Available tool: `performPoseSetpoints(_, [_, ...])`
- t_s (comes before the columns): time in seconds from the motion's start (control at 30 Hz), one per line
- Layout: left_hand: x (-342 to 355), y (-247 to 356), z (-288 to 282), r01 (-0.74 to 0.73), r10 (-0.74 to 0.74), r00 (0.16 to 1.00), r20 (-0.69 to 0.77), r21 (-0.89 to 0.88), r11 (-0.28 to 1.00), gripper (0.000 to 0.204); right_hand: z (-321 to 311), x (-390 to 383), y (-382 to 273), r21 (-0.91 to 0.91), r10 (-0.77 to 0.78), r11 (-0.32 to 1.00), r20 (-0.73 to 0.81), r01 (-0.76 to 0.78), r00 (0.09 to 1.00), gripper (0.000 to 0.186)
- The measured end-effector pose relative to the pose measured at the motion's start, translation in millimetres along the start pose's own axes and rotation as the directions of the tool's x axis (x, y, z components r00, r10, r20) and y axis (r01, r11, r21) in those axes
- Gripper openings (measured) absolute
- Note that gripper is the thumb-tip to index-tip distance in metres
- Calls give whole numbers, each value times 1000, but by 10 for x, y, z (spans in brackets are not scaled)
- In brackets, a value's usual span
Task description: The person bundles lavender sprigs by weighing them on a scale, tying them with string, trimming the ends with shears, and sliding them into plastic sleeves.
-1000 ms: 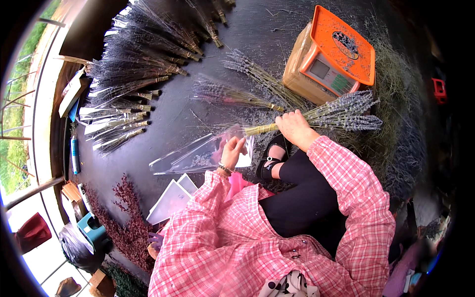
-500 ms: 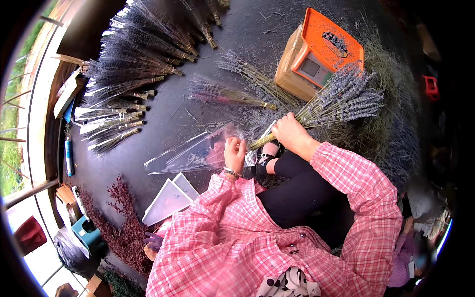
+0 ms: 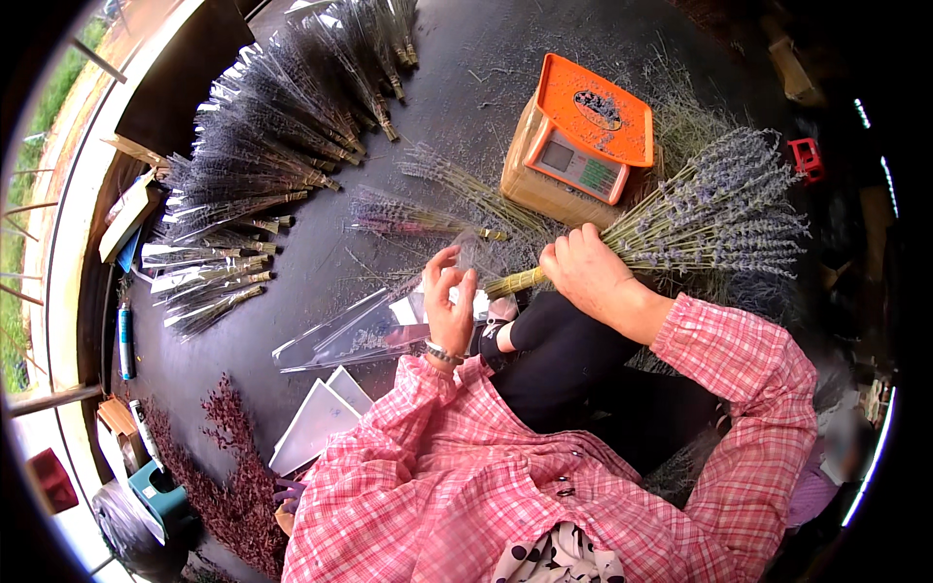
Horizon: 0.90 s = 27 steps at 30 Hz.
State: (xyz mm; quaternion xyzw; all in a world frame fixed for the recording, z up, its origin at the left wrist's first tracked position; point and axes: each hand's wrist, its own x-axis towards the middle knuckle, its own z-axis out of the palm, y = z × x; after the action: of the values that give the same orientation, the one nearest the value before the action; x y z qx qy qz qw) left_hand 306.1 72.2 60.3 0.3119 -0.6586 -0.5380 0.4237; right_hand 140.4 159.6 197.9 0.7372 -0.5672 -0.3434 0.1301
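My right hand [image 3: 589, 269] is closed round the stems of a lavender bunch [image 3: 714, 209], its flower heads fanning out to the right. The yellowish bound stem end [image 3: 515, 283] points left toward my other hand. My left hand [image 3: 449, 303], a bracelet at its wrist, has curved fingers at the wide mouth of a clear plastic sleeve [image 3: 340, 335], which it holds up. The stem end is close beside that mouth; whether it is inside, I cannot tell. Behind both hands lies a wrapped lavender bunch [image 3: 428, 216] with loose stems [image 3: 476, 185] beside it.
An orange-topped scale [image 3: 593, 121] on a cardboard box stands beyond my right hand. Finished lavender bunches [image 3: 262, 146] line the far left. White triangular sheets [image 3: 316, 423] and dark red dried flowers [image 3: 233, 466] lie at near left. Loose stems [image 3: 680, 97] pile behind the scale.
My right hand has moved the lavender bunch slightly right, and its flower heads have swung right and lower. My left fingers have spread at the sleeve's mouth. The view has shifted a little.
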Motion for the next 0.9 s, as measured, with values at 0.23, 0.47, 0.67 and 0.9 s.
performPoseSetpoints(0.23, [97,528,218,-156,156,988,-13,-31,987,11,-286,-583,48,0,80,997,-1,-80,997,26])
performPoseSetpoints(0.47, [-74,1095,490,-497,472,860,193,115,860,13,-387,-1116,346,479,295,797,223,-368,929,17])
performPoseSetpoints(0.67, [-191,1425,790,-597,566,779,270,41,801,8,-295,-1420,131,293,331,887,134,-356,934,13])
performPoseSetpoints(0.9, [-262,1778,1343,-760,711,605,358,-6,650,19,-157,-1821,-181,113,528,845,-22,-522,849,10])
